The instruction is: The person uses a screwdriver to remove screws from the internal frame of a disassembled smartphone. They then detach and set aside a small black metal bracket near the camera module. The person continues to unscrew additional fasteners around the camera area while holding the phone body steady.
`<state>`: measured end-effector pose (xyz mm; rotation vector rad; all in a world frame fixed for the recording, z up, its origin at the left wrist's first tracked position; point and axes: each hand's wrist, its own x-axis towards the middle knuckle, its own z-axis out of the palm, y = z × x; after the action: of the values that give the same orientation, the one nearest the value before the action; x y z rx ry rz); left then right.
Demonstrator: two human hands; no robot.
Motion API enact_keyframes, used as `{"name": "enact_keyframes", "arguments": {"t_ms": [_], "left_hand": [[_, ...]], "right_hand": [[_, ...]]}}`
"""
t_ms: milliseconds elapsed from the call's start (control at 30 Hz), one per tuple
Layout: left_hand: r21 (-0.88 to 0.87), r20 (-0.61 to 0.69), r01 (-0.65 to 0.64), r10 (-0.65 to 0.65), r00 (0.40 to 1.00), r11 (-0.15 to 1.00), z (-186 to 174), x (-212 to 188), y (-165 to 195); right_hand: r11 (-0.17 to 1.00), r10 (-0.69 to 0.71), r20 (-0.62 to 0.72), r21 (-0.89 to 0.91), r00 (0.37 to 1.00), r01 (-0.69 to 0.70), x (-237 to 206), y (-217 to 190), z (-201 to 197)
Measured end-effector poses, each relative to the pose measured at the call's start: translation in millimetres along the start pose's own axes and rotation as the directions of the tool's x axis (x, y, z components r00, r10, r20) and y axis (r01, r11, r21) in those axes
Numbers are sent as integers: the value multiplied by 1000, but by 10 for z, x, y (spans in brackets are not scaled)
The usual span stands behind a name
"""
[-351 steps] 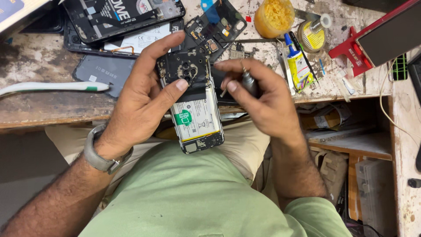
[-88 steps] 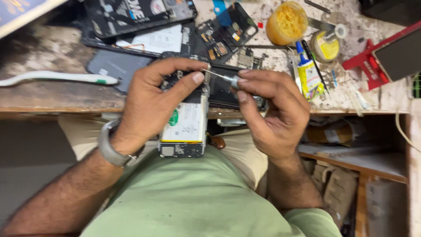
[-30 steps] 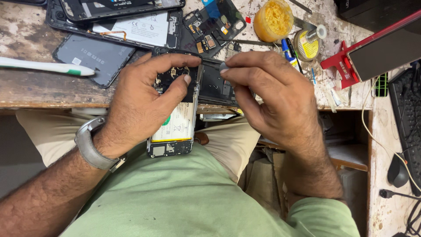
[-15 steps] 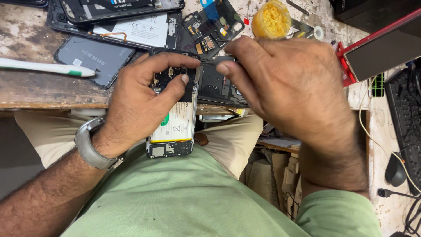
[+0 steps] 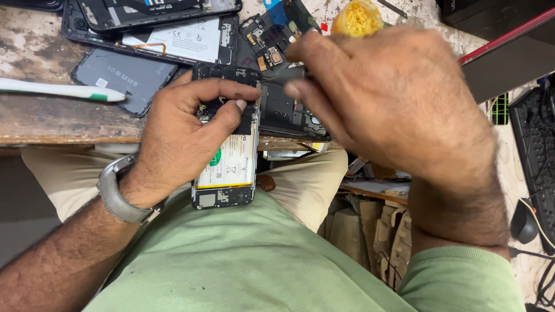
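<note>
While left hand (image 5: 185,124) grips opened phone (image 5: 226,144) | white battery exposed | right hand (image 5: 393,98) pinches dark tool (image 5: 284,74)

Left hand (image 5: 185,130) gripping opened phone (image 5: 226,156), right hand (image 5: 393,104) perhaps pinching a tool

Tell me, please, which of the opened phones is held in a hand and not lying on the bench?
The opened phone with the white battery, gripped by the left hand over the lap. The other opened phones lie flat on the worn bench, untouched.
</note>
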<state>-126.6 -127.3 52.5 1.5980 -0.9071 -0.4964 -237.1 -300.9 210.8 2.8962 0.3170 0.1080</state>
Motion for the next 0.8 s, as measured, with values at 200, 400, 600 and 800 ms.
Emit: {"name": "enact_keyframes", "arguments": {"t_ms": [200,400,600,800], "left_hand": [[4,-8,2,-2,1000,1000,11,-9,-12],[20,-7,5,-5,1000,1000,7,-17,-9],[-1,-2,-14,14,1000,1000,-10,-42,-26],[-21,-18,-20,19,1000,1000,-5,-39,-20]], "right_hand": [[995,29,-15,-92,999,-30,13,-15,-6],[984,130,95,-132,987,-117,8,-2,55],[988,-110,-75,100,991,117,-63,44,136],[978,-115,-125,157,985,134,-60,46,159]]}}
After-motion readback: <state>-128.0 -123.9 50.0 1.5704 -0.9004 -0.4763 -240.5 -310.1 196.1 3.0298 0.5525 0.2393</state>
